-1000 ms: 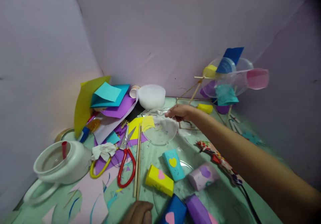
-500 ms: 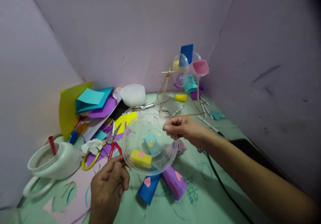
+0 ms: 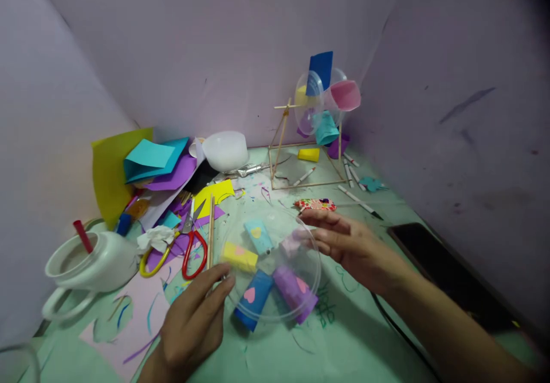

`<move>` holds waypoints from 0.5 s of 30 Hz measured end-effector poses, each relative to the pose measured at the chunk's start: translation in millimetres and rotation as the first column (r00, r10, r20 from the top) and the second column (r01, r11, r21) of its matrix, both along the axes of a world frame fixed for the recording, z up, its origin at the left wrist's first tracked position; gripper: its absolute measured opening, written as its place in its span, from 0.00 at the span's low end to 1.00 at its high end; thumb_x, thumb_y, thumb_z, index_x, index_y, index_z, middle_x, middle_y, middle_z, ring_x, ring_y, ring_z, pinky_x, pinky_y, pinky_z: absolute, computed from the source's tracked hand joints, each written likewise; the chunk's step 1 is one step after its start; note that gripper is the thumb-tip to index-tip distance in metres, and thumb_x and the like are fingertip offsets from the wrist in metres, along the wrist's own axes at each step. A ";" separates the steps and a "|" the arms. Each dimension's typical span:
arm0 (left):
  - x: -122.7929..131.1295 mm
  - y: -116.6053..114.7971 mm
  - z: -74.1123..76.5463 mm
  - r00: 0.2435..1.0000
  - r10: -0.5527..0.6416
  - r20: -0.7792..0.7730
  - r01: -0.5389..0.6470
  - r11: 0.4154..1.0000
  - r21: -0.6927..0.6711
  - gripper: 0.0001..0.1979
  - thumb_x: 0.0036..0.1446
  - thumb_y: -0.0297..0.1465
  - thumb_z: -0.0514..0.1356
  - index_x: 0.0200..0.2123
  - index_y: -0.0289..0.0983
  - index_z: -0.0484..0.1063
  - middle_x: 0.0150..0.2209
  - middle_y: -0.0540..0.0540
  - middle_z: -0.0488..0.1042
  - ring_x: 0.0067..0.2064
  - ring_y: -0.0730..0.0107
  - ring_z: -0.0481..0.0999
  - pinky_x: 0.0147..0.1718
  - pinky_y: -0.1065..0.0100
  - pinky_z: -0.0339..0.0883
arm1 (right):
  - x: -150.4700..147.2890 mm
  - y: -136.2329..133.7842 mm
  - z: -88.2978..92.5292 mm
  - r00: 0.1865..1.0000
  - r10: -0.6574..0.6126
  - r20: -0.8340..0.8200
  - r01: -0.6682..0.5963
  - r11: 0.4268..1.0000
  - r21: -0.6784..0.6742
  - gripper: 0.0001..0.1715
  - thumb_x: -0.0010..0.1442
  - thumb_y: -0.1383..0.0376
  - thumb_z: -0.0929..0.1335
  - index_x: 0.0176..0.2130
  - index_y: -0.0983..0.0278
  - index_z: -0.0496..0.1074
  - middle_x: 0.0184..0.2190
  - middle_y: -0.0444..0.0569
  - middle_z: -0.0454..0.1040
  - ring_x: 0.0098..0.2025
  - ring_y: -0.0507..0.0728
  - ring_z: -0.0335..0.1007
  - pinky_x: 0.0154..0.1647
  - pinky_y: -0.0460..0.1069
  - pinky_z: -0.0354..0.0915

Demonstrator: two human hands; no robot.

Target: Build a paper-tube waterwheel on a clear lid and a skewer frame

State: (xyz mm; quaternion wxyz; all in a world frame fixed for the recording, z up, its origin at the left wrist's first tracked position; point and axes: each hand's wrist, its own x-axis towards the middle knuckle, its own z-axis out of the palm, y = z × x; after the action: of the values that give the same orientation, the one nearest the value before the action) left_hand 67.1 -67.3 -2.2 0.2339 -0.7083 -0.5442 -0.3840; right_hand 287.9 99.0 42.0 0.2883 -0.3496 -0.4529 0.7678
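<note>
A clear round plastic disc (image 3: 313, 268) hovers low over several paper tubes with heart stickers: yellow (image 3: 238, 255), teal (image 3: 258, 235), blue (image 3: 253, 300) and purple (image 3: 294, 291). My left hand (image 3: 193, 323) pinches the disc's near-left rim with thumb and forefinger. My right hand (image 3: 348, 243) holds the far-right rim, fingers stretched along it. The tubes show through the disc.
Red-handled scissors (image 3: 195, 251) and wooden sticks (image 3: 210, 231) lie left of the disc. A white jug (image 3: 92, 263) stands far left, coloured paper (image 3: 146, 165) and a white bowl (image 3: 226, 149) behind. A stick-and-cup wheel (image 3: 322, 108) stands at the back. A dark phone (image 3: 447, 274) lies right.
My right hand brought the disc from the back of the table toward me, my left hand took its near rim, and the disc now tilts flatter and lower over the tubes.
</note>
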 end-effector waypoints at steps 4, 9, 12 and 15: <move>3.1 3.1 -9.9 1.000 -0.019 0.009 0.020 0.998 -0.057 0.15 0.49 0.14 0.59 0.40 0.29 0.73 0.44 0.36 0.74 0.45 0.67 0.75 0.44 0.70 0.70 | -5.1 -5.2 -24.3 0.982 -0.001 0.191 -0.025 0.990 0.137 0.17 0.43 0.63 0.74 0.37 0.62 0.74 0.32 0.47 0.77 0.34 0.53 0.74 0.41 0.49 0.67; 1.7 4.8 -16.7 0.996 -0.082 0.041 0.084 0.995 -0.057 0.15 0.47 0.13 0.59 0.40 0.28 0.73 0.43 0.37 0.74 0.46 0.66 0.74 0.44 0.69 0.70 | -8.1 -4.0 -30.7 0.940 -0.104 0.326 0.004 0.956 0.293 0.18 0.44 0.63 0.72 0.38 0.63 0.74 0.37 0.50 0.77 0.37 0.56 0.73 0.36 0.50 0.68; 1.2 6.3 -24.1 0.993 -0.084 0.078 0.090 0.993 -0.073 0.16 0.47 0.13 0.59 0.41 0.29 0.73 0.44 0.37 0.74 0.46 0.66 0.74 0.44 0.68 0.70 | -8.5 -3.4 -30.1 0.932 -0.118 0.343 -0.004 0.942 0.336 0.20 0.43 0.63 0.71 0.39 0.64 0.73 0.38 0.52 0.77 0.39 0.58 0.73 0.39 0.51 0.68; 1.3 7.5 -27.9 0.991 -0.078 0.106 0.089 0.990 -0.111 0.17 0.48 0.13 0.59 0.42 0.29 0.73 0.45 0.38 0.73 0.46 0.67 0.74 0.46 0.69 0.69 | -7.5 -4.6 -30.9 0.905 -0.150 0.398 -0.023 0.917 0.399 0.21 0.43 0.62 0.71 0.40 0.65 0.73 0.39 0.53 0.76 0.38 0.57 0.73 0.39 0.52 0.68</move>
State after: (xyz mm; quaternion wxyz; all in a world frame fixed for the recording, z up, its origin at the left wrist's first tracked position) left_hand 68.5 -59.9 -30.1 0.1483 -0.7225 -0.5465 -0.3965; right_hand 280.4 94.4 11.1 0.2735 -0.4563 -0.6377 0.5571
